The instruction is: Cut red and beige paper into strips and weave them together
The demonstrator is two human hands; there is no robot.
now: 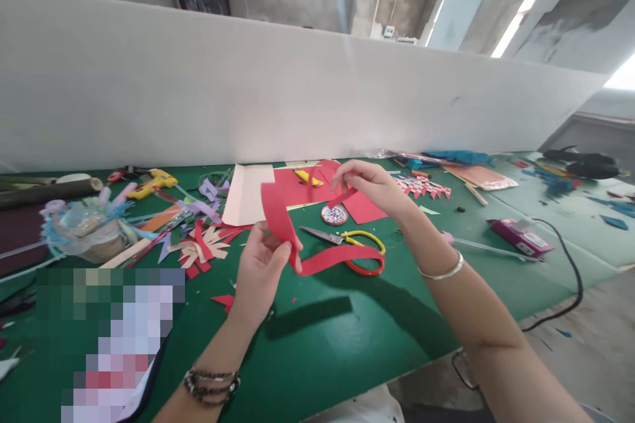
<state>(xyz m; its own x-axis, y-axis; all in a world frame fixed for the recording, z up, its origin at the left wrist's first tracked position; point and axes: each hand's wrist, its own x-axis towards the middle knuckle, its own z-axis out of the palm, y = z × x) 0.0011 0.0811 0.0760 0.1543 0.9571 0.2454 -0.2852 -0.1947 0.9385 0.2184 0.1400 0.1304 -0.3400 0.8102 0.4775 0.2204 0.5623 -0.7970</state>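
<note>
My left hand (262, 268) pinches a red paper strip (280, 215) between thumb and fingers, just above the table. One part of the strip stands up and another curves off to the right. My right hand (364, 182) is raised farther back, its fingers closed on a red paper strip (342, 198); a thin red band loops up beside the fingertips. Whether both hands hold one and the same strip I cannot tell. Partly behind the curved strip lie scissors (354, 236) with yellow and red handles. Beyond them rests a round speckled disc (334, 214).
Red paper sheets (367, 211), a yellow cutter (308, 177) and a pale folded card (248, 195) lie behind my hands. Paper scraps (201, 248) and a yellow glue gun (153, 183) are left, near a blurred-out phone (124, 357). A purple box (519, 238) and cable (570, 264) lie right.
</note>
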